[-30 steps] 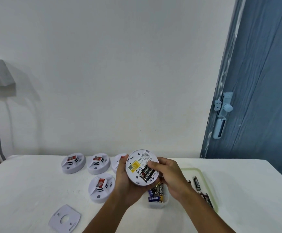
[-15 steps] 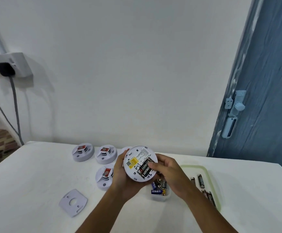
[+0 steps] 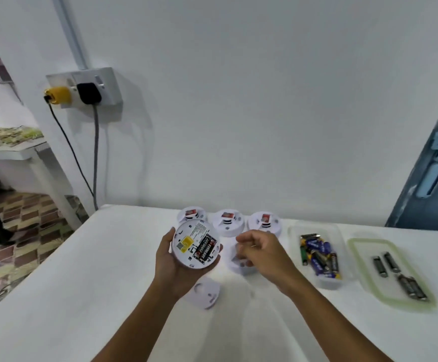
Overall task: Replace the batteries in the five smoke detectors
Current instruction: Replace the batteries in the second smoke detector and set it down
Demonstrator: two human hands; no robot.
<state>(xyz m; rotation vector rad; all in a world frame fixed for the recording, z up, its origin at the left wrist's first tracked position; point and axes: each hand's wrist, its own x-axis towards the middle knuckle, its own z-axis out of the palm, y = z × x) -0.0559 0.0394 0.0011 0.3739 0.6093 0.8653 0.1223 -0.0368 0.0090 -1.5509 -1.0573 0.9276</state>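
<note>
Head view shows my left hand [image 3: 178,259] gripping a round white smoke detector [image 3: 196,244] from below, its back turned up to me. Black batteries [image 3: 205,248] sit in its open slot beside a yellow sticker [image 3: 186,242]. My right hand [image 3: 261,250] hangs just beside it with fingers loosely curled and holds nothing.

A clear tub [image 3: 319,253] stands on the worktop [image 3: 82,296] to the right of my hands. It holds a heap of batteries, mostly blue, some black, one green. Further right, near the right edge, lies a pale green lid [image 3: 390,273] with four dark batteries [image 3: 398,273] on it.

Three more detectors [image 3: 228,222] stand in a row along the back edge by the wall. Another one [image 3: 238,265] lies under my right hand, mostly hidden and blurry. A flat white cover plate [image 3: 207,293] lies below my left wrist.

The left side of the worktop is bare white right out to its left edge, and so is the front part on both sides of my arms.
</note>
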